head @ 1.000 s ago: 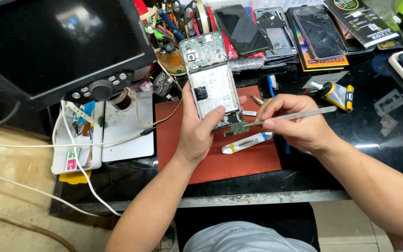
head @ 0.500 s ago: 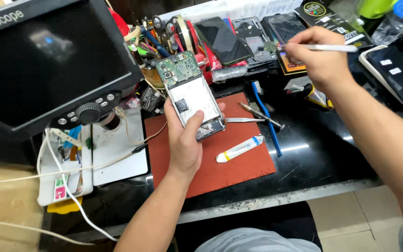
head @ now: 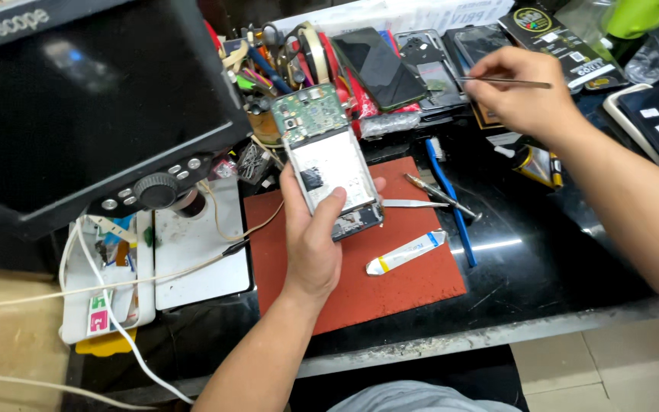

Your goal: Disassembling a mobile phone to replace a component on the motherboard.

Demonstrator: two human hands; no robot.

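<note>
Left hand point(head: 316, 252) grip closed round opened phone point(head: 328, 160) — right hand point(head: 520, 88) raised, pinching thin metal tool point(head: 506, 82), perhaps tweezers.

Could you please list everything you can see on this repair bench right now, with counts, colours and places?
opened phone: one, green board and white inside, held above the mat
mat: one, red-brown, bench centre
glue tube: one, white, on the mat
tweezers: one, metal, mat's right edge
brush: one, blue, right of the mat
microscope monitor: one, black, left
phones: several, dark, at the back
thin metal tool: one, silver, in the right hand
left hand: holds the opened phone
right hand: holds the thin metal tool
</note>
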